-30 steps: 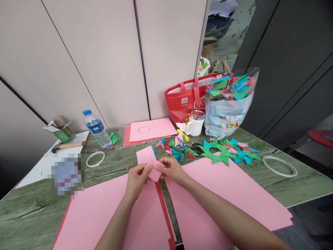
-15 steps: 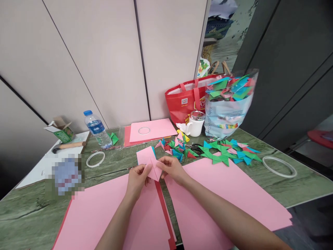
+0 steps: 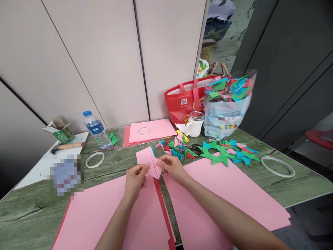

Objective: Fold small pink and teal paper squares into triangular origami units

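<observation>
A small square of pink paper (image 3: 155, 171) with crossing crease lines is held up between my hands. My left hand (image 3: 136, 177) pinches its left corner between thumb and fingers. On the opposite corner my right hand (image 3: 170, 167) has a similar pinch. Just behind it lies a small stack of pink squares (image 3: 144, 155), with blue paper showing at its edge. Large pink sheets (image 3: 109, 208) spread beneath my left forearm, a red sheet showing along their edge. More large pink sheets (image 3: 221, 198) lie beneath my right forearm.
Folded paper pieces (image 3: 179, 146), scissors (image 3: 195, 149) and star-shaped paper rings (image 3: 218, 152) lie beyond my right hand. Behind stand a white mug (image 3: 195, 125), a red bag (image 3: 177, 104) and a plastic bag of folded paper (image 3: 223, 111). A water bottle (image 3: 96, 129) and hammer (image 3: 68, 147) are at left.
The pink square has been opened out flatter, so its crossed creases show more plainly. My left hand has shifted slightly left and its fingers hold nearer the corner.
</observation>
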`<act>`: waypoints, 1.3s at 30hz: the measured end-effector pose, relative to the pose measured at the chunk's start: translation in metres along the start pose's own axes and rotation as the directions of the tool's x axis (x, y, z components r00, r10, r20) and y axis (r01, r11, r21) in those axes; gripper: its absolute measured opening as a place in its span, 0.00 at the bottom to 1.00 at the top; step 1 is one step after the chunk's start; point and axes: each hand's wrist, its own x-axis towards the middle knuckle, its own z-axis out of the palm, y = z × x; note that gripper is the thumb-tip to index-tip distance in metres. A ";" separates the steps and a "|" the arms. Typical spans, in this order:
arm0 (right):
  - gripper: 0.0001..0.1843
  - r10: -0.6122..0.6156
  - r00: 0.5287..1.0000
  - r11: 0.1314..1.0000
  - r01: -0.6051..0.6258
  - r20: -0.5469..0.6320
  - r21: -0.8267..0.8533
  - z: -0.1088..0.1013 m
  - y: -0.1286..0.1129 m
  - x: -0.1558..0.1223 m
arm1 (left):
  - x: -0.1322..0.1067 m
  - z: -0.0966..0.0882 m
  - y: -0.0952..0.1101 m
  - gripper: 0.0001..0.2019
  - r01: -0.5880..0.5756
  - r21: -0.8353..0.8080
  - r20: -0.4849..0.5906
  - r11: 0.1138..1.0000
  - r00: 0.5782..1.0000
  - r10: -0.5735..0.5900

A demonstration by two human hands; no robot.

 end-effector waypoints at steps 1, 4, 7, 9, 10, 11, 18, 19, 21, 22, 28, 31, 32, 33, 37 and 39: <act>0.16 0.005 1.000 1.000 -0.005 0.001 -0.003 0.000 -0.001 0.000 | 0.000 0.000 0.000 0.17 0.011 0.005 -0.012 1.000 1.000 -0.011; 0.17 0.018 1.000 1.000 -0.018 -0.001 -0.016 0.000 -0.003 -0.002 | 0.000 0.000 0.000 0.18 0.042 -0.014 -0.035 0.999 0.998 -0.043; 0.18 0.025 1.000 1.000 -0.024 -0.010 0.006 0.000 -0.003 -0.003 | 0.000 0.000 0.001 0.20 0.078 -0.081 0.002 0.994 0.997 -0.078; 0.18 0.027 1.000 0.999 -0.027 0.002 0.046 0.000 -0.002 -0.002 | -0.001 0.000 0.002 0.19 0.094 -0.137 0.035 0.986 0.995 -0.090; 0.17 0.024 1.000 0.998 -0.025 0.010 0.064 0.000 -0.001 -0.002 | -0.001 0.000 0.003 0.19 0.097 -0.158 0.047 0.983 0.995 -0.090; 0.17 0.018 1.000 0.997 -0.019 0.017 0.077 0.000 0.000 -0.001 | -0.001 0.000 0.004 0.18 0.097 -0.170 0.057 0.981 0.994 -0.089; 0.17 0.012 1.000 1.000 -0.013 -0.021 -0.021 0.000 -0.001 -0.001 | -0.002 0.000 0.006 0.15 0.158 -0.194 0.130 0.968 0.982 -0.134; 0.16 0.002 0.999 0.999 -0.004 -0.037 -0.054 0.001 -0.002 -0.001 | -0.002 -0.001 0.005 0.15 0.173 -0.180 0.150 0.968 0.978 -0.147; 0.15 -0.022 0.998 0.995 0.016 -0.055 -0.100 0.001 -0.003 -0.002 | -0.002 -0.001 0.004 0.15 0.187 -0.108 0.149 0.976 0.974 -0.170; 0.15 -0.027 0.998 0.994 0.021 -0.057 -0.109 0.001 -0.004 -0.002 | -0.002 -0.001 0.003 0.15 0.182 -0.061 0.126 0.981 0.977 -0.173; 0.16 0.025 0.997 0.997 -0.030 -0.070 -0.072 0.004 -0.003 -0.002 | 0.000 0.000 0.001 0.17 0.054 0.051 0.015 0.997 0.998 -0.054; 0.17 0.068 0.997 0.998 -0.068 -0.037 -0.017 0.005 -0.004 -0.004 | 0.002 -0.001 -0.001 0.16 0.004 0.024 -0.015 1.000 1.000 -0.004; 0.17 0.074 0.997 0.997 -0.074 -0.006 -0.015 0.006 -0.004 -0.004 | 0.002 -0.002 -0.001 0.16 -0.013 0.003 -0.016 1.000 1.000 0.013; 0.17 0.068 0.997 0.997 -0.066 0.036 -0.030 0.006 -0.005 -0.005 | 0.003 -0.002 -0.002 0.16 -0.028 -0.019 -0.012 0.999 1.000 0.028; 0.13 -0.042 0.987 0.986 0.066 0.152 -0.155 0.003 -0.008 -0.005 | 0.003 -0.002 -0.003 0.15 -0.062 -0.017 0.049 0.998 0.997 0.062; 0.12 -0.048 0.990 0.988 0.066 0.130 -0.142 0.002 -0.007 -0.004 | 0.002 -0.001 -0.002 0.15 -0.057 0.024 0.089 0.998 0.995 0.054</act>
